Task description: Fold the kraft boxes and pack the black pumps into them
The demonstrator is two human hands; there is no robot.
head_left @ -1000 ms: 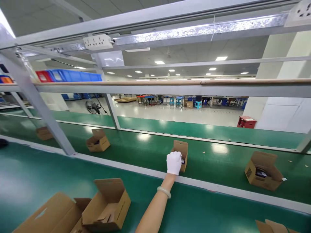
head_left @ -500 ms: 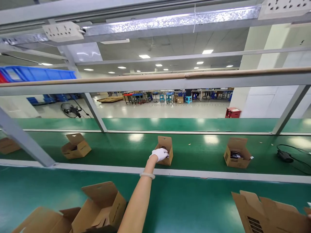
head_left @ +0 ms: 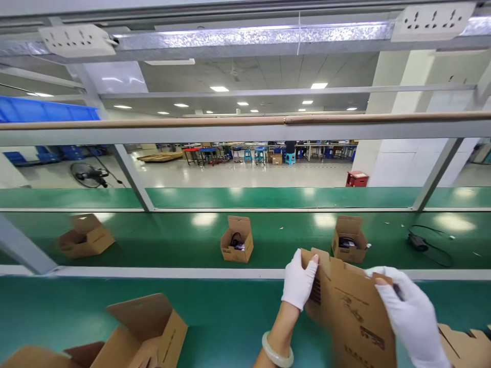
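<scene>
A left hand in a white glove and a right hand in a white glove hold a tall brown cardboard box with dark printing up over a smooth green bench. The left fingers pinch its left top edge, and the right fingers are closed on its right top edge. The bottom of the box is blurry. A pale round bracelet is on the left wrist. An open brown box with a big flap sits on the bench, well to the left. Past a long pale strip, a small open brown box on a green belt has a black cord in it.
</scene>
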